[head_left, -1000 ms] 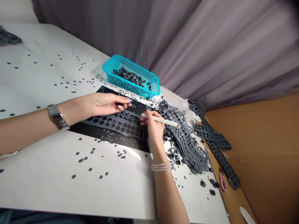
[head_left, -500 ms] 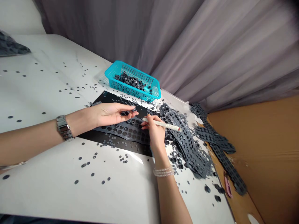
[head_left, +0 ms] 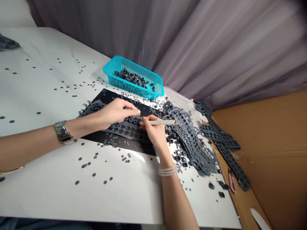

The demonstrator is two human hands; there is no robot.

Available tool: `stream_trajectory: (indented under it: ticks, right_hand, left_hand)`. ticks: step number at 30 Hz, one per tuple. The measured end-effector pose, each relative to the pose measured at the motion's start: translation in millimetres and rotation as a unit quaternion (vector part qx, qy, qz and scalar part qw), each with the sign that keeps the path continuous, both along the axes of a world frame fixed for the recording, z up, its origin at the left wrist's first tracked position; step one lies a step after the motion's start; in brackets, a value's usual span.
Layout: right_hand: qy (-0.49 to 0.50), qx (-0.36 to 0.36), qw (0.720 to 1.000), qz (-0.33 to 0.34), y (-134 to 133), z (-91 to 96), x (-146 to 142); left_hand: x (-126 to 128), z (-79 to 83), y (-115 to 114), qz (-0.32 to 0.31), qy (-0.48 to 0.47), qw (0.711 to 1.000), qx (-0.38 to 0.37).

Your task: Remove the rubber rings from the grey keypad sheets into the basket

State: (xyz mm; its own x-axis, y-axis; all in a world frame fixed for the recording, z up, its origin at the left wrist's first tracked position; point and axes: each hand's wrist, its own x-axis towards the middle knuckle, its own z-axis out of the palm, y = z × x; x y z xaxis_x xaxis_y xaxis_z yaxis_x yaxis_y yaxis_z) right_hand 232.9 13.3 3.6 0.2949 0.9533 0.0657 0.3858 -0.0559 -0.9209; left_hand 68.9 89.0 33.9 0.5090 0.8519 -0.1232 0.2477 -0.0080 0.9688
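A dark grey perforated sheet point(head_left: 130, 131) lies across a black mat point(head_left: 96, 136) on the white desk point(head_left: 120, 198), slanting beneath both hands. It looks dull and rubbery, with rows of round openings along its near side, small ring-shaped pieces standing up near the fingertips, and a spiky fringe at its far left end. The left hand point(head_left: 118, 110) is poised over it, thumb and fingers drawn close at the tips; from where I stand I can't tell whether that grip has a small piece in it. The right hand point(head_left: 154, 131) is clamped on a white stick point(head_left: 165, 122), its tip pointing left toward the rings. Just beyond the mat sits a blue plastic basket point(head_left: 155, 93), its sides full of little holes, with a pile of dark, stubby pieces point(head_left: 134, 78) covering part of its bottom. To the right, a heap of similar perforated strips point(head_left: 189, 137) is spread over the desk, loose dark bits around it. Small flat discs point(head_left: 94, 174) are scattered all about, and a pink-handled cutter point(head_left: 231, 182) lies past the desk's right edge.
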Motion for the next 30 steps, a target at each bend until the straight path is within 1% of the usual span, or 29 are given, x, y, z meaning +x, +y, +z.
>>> stream_trajectory:
  ticks: [1,2,4,5,6,8,10,12,14,15,16,17,19,20,21,22,23,25,28,30]
  right_hand:
    - [-0.012,0.001,1.000,0.003,-0.4,0.4,0.1]
    - [-0.021,0.002,1.000,0.006,-0.7,0.6,0.3]
    - [-0.034,0.006,0.999,0.016,-1.5,0.8,0.5]
    - [-0.039,0.008,0.999,0.019,-1.8,0.8,0.4]
    - [-0.044,0.011,0.999,0.023,-2.1,0.8,0.1]
    - [-0.053,0.019,0.998,0.029,-2.4,1.1,-0.8]
    - [-0.065,0.032,0.997,0.033,-2.2,1.7,-1.8]
    - [-0.082,0.044,0.995,0.031,-1.6,2.3,-2.3]
    - [-0.099,0.046,0.994,0.023,-0.7,2.5,-1.9]
    - [-0.102,0.043,0.994,0.022,-0.3,2.3,-1.5]
    - [-0.098,0.039,0.994,0.022,0.1,1.9,-1.1]
    - [-0.087,0.033,0.995,0.022,0.5,1.3,-0.8]
    - [-0.047,0.018,0.999,0.017,1.5,-0.4,-0.3]
    - [-0.022,0.012,1.000,0.009,2.1,-1.4,-0.2]
    - [0.004,0.007,1.000,-0.002,2.7,-2.3,0.0]
    - [0.033,0.004,0.999,-0.016,3.4,-3.0,0.2]
    - [0.063,0.004,0.997,-0.031,4.0,-3.5,0.6]
    - [0.119,0.014,0.991,-0.057,5.0,-3.6,1.8]
    - [0.163,0.035,0.983,-0.080,5.6,-2.5,3.9]
    - [0.173,0.038,0.981,-0.085,5.6,-1.8,4.5]
  left_hand:
    - [0.4,0.1,-1.2,-0.026,0.063,0.995,0.070]
    - [0.9,-0.7,-1.6,-0.047,0.114,0.983,0.139]
    - [2.5,-5.5,-0.9,-0.082,0.172,0.950,0.247]
    - [3.5,-9.3,-0.1,-0.091,0.182,0.938,0.280]
    - [4.6,-13.6,0.5,-0.095,0.185,0.931,0.301]
    - [7.1,-21.5,0.7,-0.095,0.191,0.924,0.317]
    - [9.0,-25.0,-1.4,-0.094,0.206,0.917,0.328]
    - [8.9,-21.5,-5.2,-0.120,0.216,0.907,0.342]
    - [5.6,-11.3,-9.0,-0.168,0.196,0.904,0.340]
    - [2.5,-4.8,-10.1,-0.181,0.178,0.911,0.324]
    - [-1.4,1.7,-10.1,-0.179,0.158,0.925,0.296]
    - [-5.7,7.6,-8.9,-0.153,0.139,0.945,0.253]
    - [-14.4,15.2,-3.2,-0.076,0.075,0.987,0.120]
    - [-17.9,16.5,0.6,-0.044,0.027,0.998,0.036]
    - [-20.6,16.1,4.4,-0.021,-0.028,0.998,-0.051]
    - [-22.3,14.5,7.6,-0.004,-0.082,0.987,-0.134]
    - [-23.1,12.1,9.9,0.010,-0.129,0.969,-0.208]
    - [-22.5,7.0,10.9,0.044,-0.192,0.929,-0.313]
    - [-19.5,1.7,6.1,0.086,-0.238,0.880,-0.402]
    - [-18.3,-0.2,2.2,0.096,-0.256,0.859,-0.432]
